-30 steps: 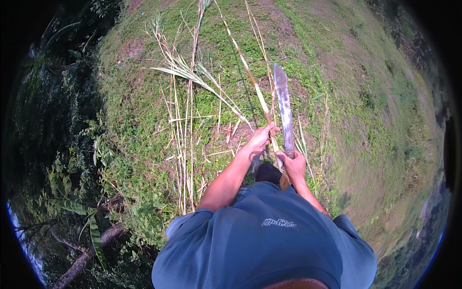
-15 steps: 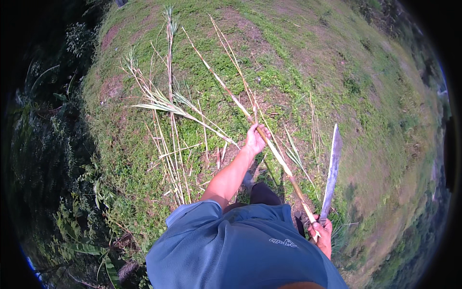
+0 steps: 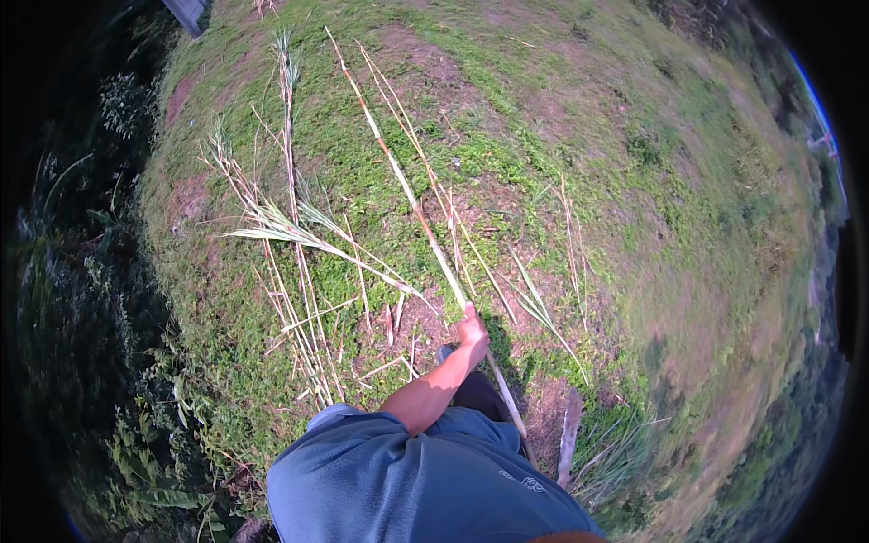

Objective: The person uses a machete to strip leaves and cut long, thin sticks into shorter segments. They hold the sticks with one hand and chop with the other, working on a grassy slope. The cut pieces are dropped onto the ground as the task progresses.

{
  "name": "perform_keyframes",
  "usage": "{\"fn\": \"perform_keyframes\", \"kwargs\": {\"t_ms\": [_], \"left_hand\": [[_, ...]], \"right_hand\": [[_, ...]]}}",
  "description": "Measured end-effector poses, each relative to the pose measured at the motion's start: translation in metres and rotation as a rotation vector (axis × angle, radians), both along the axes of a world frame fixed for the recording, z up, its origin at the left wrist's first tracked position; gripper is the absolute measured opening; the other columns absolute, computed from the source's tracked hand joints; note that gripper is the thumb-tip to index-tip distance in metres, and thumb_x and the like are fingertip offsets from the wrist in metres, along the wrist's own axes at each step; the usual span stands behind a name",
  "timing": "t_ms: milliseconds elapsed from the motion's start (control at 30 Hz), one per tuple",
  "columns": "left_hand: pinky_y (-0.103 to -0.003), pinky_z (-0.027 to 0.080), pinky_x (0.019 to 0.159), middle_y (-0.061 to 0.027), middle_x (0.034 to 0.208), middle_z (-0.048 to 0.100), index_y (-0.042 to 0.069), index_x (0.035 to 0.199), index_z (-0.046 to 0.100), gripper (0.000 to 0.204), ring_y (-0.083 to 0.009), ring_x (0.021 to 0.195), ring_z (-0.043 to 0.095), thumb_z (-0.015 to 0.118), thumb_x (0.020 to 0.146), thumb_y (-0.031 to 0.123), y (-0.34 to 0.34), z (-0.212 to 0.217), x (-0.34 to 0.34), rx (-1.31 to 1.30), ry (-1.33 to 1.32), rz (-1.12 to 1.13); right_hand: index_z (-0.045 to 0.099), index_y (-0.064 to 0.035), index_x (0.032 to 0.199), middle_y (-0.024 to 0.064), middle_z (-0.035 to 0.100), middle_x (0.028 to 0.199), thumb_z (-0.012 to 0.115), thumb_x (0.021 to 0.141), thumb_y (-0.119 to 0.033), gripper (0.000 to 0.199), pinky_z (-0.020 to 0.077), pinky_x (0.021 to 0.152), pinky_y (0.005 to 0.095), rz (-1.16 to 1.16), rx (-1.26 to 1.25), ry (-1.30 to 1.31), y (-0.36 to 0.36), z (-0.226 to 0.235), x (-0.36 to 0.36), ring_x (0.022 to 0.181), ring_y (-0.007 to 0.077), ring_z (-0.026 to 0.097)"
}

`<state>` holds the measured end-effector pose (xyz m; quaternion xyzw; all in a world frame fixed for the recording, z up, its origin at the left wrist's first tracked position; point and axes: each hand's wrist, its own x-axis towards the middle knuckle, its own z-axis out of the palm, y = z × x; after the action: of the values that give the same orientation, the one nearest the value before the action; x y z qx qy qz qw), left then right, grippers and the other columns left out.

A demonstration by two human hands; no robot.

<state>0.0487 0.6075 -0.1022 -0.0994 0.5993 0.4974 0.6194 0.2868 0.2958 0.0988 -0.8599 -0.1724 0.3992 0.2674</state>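
Reading the clock from the left hand [image 3: 472, 333], a long, thin bundle of straw-coloured dry stalks [image 3: 317, 348] lies on the green grass at 9 o'clock. At 10 o'clock a pale green, strap-leaved plant top [image 3: 288, 233] fans out across it. A pair of slender yellow-brown dry canes [image 3: 418, 145] lies between 11 and 12, close along the right side of the held stalk. A narrow green leaf blade on a thin stem [image 3: 540, 314] lies near 2 to 3 o'clock, and wispy tan stems [image 3: 572, 240] stretch out beyond it towards 1. Dark leafy undergrowth [image 3: 81, 262] fills the far 9 o'clock side. The blue cloth shirt [image 3: 444, 489] bulges in at 6 o'clock and blocks the view of the right hand, so its fingers cannot be told.

The long, jointed, cream-and-brown cane stalk [image 3: 398, 172] passes through the left hand, whose fingers are curled closed around it. Its long axis runs from 11 to 5 o'clock: the tapering far end points to 11, and the near end slips out of sight by the shirt. Whether the far end touches the ground cannot be told. Between 4 and 5, the dull grey flat metal blade [image 3: 568, 433] points towards 12, its lower part hidden.
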Motion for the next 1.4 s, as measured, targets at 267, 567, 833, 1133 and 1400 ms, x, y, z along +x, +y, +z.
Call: {"fn": "perform_keyframes", "kwargs": {"t_ms": [267, 567, 833, 1133, 1400], "left_hand": [[-0.029, 0.023, 0.034, 0.0041, 0.051, 0.031, 0.013, 0.082, 0.042, 0.044, -0.0113, 0.037, 0.029, 0.046, 0.097, 0.053, 0.163, 0.046, -0.054, 0.364, -0.096, 0.055], [-0.036, 0.045, 0.093, -0.0141, 0.111, 0.067, -0.001, 0.116, 0.064, 0.047, -0.0244, 0.102, 0.062, 0.057, 0.093, 0.040, 0.130, 0.034, -0.193, 0.297, 0.624, -0.353], [-0.042, 0.050, 0.079, -0.0215, 0.095, 0.069, -0.002, 0.101, 0.067, 0.041, -0.0327, 0.088, 0.066, 0.062, 0.084, 0.035, -0.434, -0.094, -0.287, -0.941, 0.739, -0.345], [-0.034, 0.034, 0.039, -0.0097, 0.061, 0.057, 0.008, 0.076, 0.053, 0.026, -0.0210, 0.044, 0.049, 0.052, 0.092, 0.029, -0.700, -0.066, -0.109, -1.133, -0.149, 0.531], [-0.033, 0.050, 0.068, -0.0095, 0.077, 0.068, 0.005, 0.100, 0.066, 0.032, -0.0212, 0.072, 0.066, 0.056, 0.087, 0.033, -0.632, -0.313, -0.274, -0.726, 0.342, -0.200]], "right_hand": [[0.061, -0.0027, 0.082, 0.0016, 0.059, 0.062, 0.075, 0.079, -0.008, 0.016, 0.0384, 0.043, 0.0255, 0.093, 0.087, 0.165, 0.073, -0.052, 0.010, 0.046, 0.0101, 0.050], [0.062, -0.0028, 0.083, 0.0003, 0.053, 0.059, 0.077, 0.080, -0.018, 0.022, 0.0385, 0.042, 0.0270, 0.401, 0.323, 0.137, 0.335, -0.174, -0.103, 0.046, 0.0098, 0.048], [0.068, 0.0002, 0.070, 0.0129, 0.068, 0.066, 0.080, 0.070, -0.024, 0.027, 0.0518, 0.052, 0.0373, 1.109, -0.118, -0.580, 0.359, -0.299, -0.104, 0.056, 0.0224, 0.066], [0.071, -0.0030, 0.076, 0.0100, 0.069, 0.071, 0.076, 0.072, -0.032, 0.030, 0.0538, 0.062, 0.0366, 1.548, -0.523, -0.676, 0.260, -0.314, -0.063, 0.065, 0.0199, 0.068], [0.065, 0.0015, 0.071, 0.0092, 0.065, 0.060, 0.075, 0.072, -0.023, 0.026, 0.0486, 0.047, 0.0313, 0.929, -0.524, -0.548, 0.192, -0.245, -0.197, 0.050, 0.0146, 0.062]]}}
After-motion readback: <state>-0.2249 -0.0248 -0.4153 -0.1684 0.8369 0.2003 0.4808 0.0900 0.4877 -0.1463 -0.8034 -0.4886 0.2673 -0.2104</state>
